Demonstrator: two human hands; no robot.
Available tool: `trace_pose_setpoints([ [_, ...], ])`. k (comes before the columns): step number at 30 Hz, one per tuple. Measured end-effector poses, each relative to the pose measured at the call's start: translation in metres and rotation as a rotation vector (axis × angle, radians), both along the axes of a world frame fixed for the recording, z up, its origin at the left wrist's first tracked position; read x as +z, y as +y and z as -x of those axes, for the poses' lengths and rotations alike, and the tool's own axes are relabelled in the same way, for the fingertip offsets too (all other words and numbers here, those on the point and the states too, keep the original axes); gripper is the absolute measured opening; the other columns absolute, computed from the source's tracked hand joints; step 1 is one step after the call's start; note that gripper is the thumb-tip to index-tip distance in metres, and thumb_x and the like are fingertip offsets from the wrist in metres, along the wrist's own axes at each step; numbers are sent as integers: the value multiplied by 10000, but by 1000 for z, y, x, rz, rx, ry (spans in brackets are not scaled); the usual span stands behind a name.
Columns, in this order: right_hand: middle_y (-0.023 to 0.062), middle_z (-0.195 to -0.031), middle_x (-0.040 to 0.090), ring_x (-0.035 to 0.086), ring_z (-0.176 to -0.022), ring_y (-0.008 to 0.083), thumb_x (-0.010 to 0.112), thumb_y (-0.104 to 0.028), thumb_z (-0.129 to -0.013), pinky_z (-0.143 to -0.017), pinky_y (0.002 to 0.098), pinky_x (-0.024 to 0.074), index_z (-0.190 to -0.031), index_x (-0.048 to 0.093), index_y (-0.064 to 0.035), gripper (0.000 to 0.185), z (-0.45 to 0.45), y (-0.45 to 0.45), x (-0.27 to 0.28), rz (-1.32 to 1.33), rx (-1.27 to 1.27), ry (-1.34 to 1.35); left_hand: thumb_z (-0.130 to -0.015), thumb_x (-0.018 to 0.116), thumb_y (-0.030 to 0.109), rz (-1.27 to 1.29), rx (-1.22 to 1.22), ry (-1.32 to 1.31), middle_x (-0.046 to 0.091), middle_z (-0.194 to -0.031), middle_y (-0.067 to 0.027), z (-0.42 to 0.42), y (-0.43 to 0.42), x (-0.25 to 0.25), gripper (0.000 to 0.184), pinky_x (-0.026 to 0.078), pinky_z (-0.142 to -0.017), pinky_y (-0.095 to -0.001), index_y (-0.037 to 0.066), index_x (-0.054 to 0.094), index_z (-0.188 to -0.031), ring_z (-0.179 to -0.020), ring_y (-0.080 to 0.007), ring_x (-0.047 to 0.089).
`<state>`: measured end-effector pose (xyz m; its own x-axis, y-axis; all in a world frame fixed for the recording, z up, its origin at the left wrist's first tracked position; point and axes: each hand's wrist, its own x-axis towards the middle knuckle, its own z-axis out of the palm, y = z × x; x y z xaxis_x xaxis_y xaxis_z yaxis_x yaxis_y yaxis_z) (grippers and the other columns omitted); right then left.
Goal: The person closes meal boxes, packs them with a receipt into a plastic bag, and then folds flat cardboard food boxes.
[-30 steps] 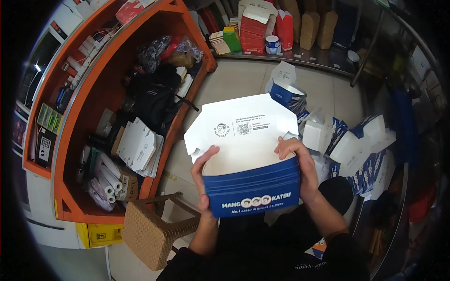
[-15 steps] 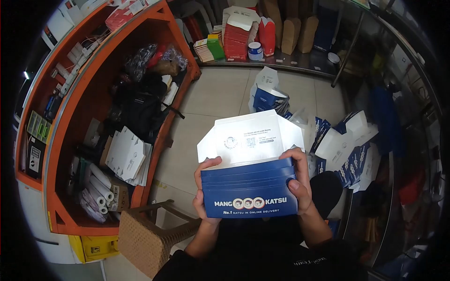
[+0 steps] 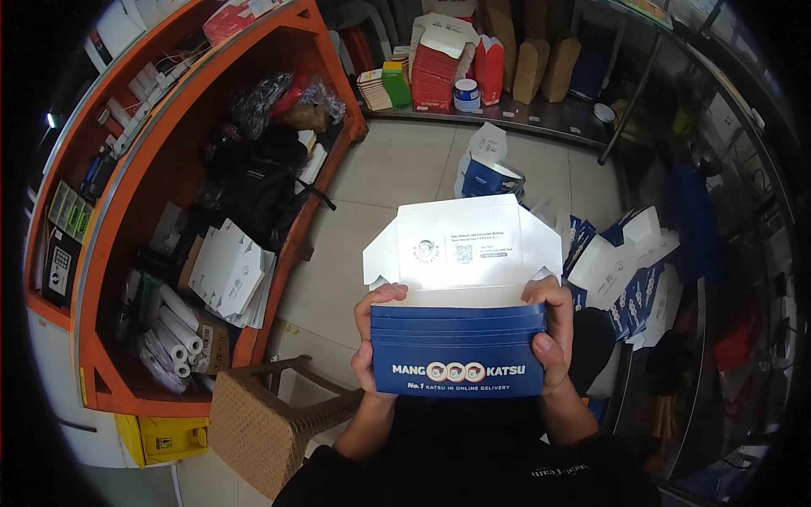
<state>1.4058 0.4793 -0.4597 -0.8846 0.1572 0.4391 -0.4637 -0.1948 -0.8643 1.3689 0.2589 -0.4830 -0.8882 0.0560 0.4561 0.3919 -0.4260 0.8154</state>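
Observation:
In front of my body I hold a nested stack of blue cardboard food boxes [image 3: 456,355], its several layered rims showing above the "Mang Katsu" print. The white inner lid flap [image 3: 469,241] stands up behind, with a logo and a QR code. My left hand [image 3: 378,342] is closed on the left end of the stack, fingers over the top corner and thumb on the front. At the other end my right hand [image 3: 553,334] grips in the same way. The undersides of the boxes are hidden.
More blue and white boxes [image 3: 621,270] lie on the floor to the right, and another stack [image 3: 490,173] stands ahead. A wicker-patterned stool [image 3: 253,427] is at lower left beside the orange shelf unit [image 3: 245,367]. Red cartons [image 3: 435,76] stand on the low back shelf.
The box stack has levelled out and shifted slightly right. My right hand's fingers have moved to the back corner, its thumb now lower at the edge. The view has turned slightly.

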Motion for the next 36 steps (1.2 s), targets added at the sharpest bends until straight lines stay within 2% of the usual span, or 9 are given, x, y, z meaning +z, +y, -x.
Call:
trace_pose_setpoints([
  [9,92,-950,456,443,-897,193,640,-342,-878,-838,349,366,-1054,537,-27,375,-1,9,5,-116,-52,129,-935,432,565,-87,-45,-12,516,-1219,-157,-3,5,1,644,279,-1196,-509,33,503,-1291,-1300,-288,451],
  [12,88,-898,492,467,-852,202,671,-259,-881,-795,341,378,-986,551,-27,282,-10,23,-6,-119,26,140,-887,645,478,165,-113,-20,612,-1064,-141,-1,-24,3,512,379,-1125,-497,18,628,-1112,-1115,-282,583],
  [15,81,-850,520,504,-783,206,710,-176,-868,-732,332,404,-913,550,-31,220,-34,24,-33,-151,121,49,-802,814,247,595,-365,19,663,-853,-97,-3,-47,16,281,492,-976,-449,11,691,-892,-865,-247,645],
  [16,78,-835,521,507,-769,206,714,-170,-866,-719,335,407,-894,548,-34,216,-42,26,-42,-192,154,23,-771,872,123,677,-463,-3,687,-761,-92,-5,-53,17,198,532,-814,-377,13,717,-828,-740,-235,650],
  [20,93,-784,615,607,-753,251,793,-222,-893,-686,364,457,-842,641,-27,253,-65,41,-32,-470,521,-304,-827,902,221,872,-938,-221,729,-834,-103,-21,-65,-3,256,507,-750,-335,33,770,-939,-800,-231,677],
  [22,140,-806,708,689,-755,301,814,-297,-906,-666,392,495,-908,729,-24,285,-72,43,-32,-672,651,-307,-824,901,212,986,-995,-191,714,-812,-99,-27,-47,0,249,502,-734,-338,34,765,-933,-791,-231,676],
  [25,142,-757,707,679,-718,304,829,-210,-901,-636,412,468,-882,739,-2,228,-72,53,-41,-596,934,-403,-807,918,228,1025,-1076,-171,683,-777,-103,-29,-29,-7,271,484,-696,-352,41,738,-885,-759,-234,664],
  [26,146,-672,667,655,-631,315,802,-186,-923,-607,409,452,-841,721,6,224,-72,51,-38,-505,926,-390,-801,923,227,1018,-1092,-190,678,-774,-104,-29,-28,-6,274,479,-689,-351,42,731,-867,-747,-235,657],
  [36,192,-859,763,746,-803,331,837,-264,-848,-718,404,553,-984,755,19,325,-86,59,-31,-739,886,-515,-809,885,183,1031,-1194,-268,703,-765,-140,-24,-9,-1,221,499,-658,-367,35,752,-905,-699,-271,682],
])
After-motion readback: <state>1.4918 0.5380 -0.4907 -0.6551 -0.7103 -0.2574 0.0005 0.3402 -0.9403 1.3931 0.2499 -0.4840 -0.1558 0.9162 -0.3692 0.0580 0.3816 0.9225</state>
